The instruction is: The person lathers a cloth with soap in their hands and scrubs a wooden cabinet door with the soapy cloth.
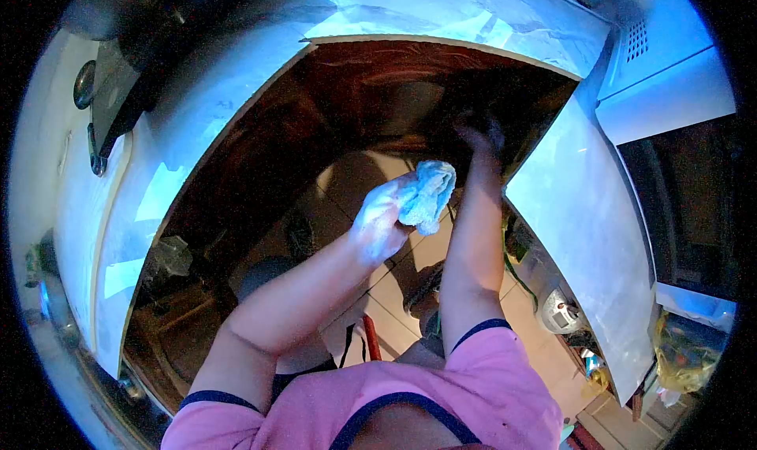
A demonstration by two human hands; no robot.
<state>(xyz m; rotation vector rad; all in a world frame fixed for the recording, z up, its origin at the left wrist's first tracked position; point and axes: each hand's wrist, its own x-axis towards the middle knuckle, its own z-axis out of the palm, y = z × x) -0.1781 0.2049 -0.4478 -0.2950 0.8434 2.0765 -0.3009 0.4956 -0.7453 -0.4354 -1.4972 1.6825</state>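
My left hand (380,217) is wrapped round a light blue cloth (428,198) in the middle of the view, above the tiled floor. The cloth is bunched up and sticks out past the fingers. My right hand (482,135) reaches up to a dark brown, glossy panel (371,79) and lies in shadow against or near it. Its fingers look spread, though their tips are dim. Whether that hand touches the panel cannot be made out.
Pale, brightly lit surfaces (583,206) frame the dark panel. A white appliance with a dark front (686,206) stands at the right. At the lower right are a round grey-white object (560,312) and a plastic bag (686,351). A red rod (371,338) is below.
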